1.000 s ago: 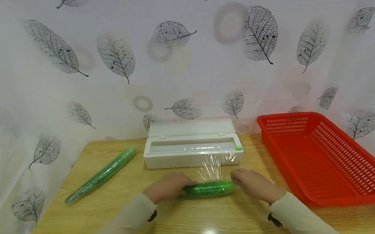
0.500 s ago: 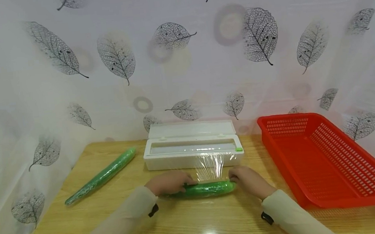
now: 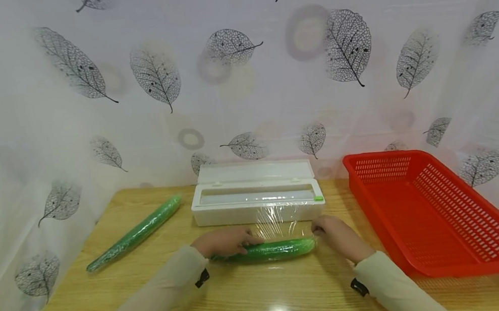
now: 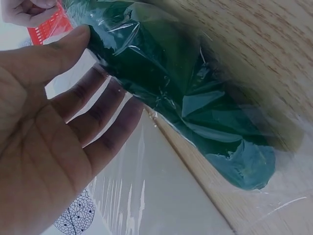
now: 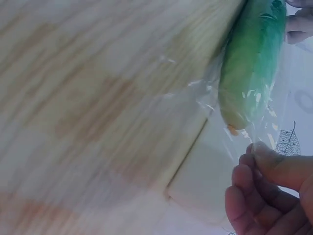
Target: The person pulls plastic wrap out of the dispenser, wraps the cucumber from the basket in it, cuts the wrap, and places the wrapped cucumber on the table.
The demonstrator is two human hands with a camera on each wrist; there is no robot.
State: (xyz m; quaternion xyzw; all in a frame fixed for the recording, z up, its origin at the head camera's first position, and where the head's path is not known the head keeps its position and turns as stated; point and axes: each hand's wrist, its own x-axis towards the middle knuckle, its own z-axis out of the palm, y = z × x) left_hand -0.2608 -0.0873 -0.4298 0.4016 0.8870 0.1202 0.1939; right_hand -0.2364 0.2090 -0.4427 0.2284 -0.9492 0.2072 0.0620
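A green cucumber (image 3: 278, 250) wrapped in clear film lies crosswise on the table. My left hand (image 3: 224, 243) holds it left of its middle; in the left wrist view the thumb (image 4: 71, 46) is at its edge and the other fingers lie against its side. Just beyond its right end, my right hand (image 3: 335, 235) pinches the cling film (image 5: 257, 134) between thumb and fingertips. The film stretches in creases from the cucumber back to a white cling film dispenser (image 3: 256, 214), whose lid stands raised with the roll showing inside.
A second film-wrapped cucumber (image 3: 134, 234) lies slantwise at the left of the wooden table (image 3: 247, 302). On the right stands a red plastic basket (image 3: 377, 218) with slotted sides. A leaf-patterned curtain (image 3: 262, 98) hangs behind the table.
My left hand has shifted slightly left along the cucumber, baring more of it. The right hand has come off the cucumber's right end and moved slightly back and right with the film.
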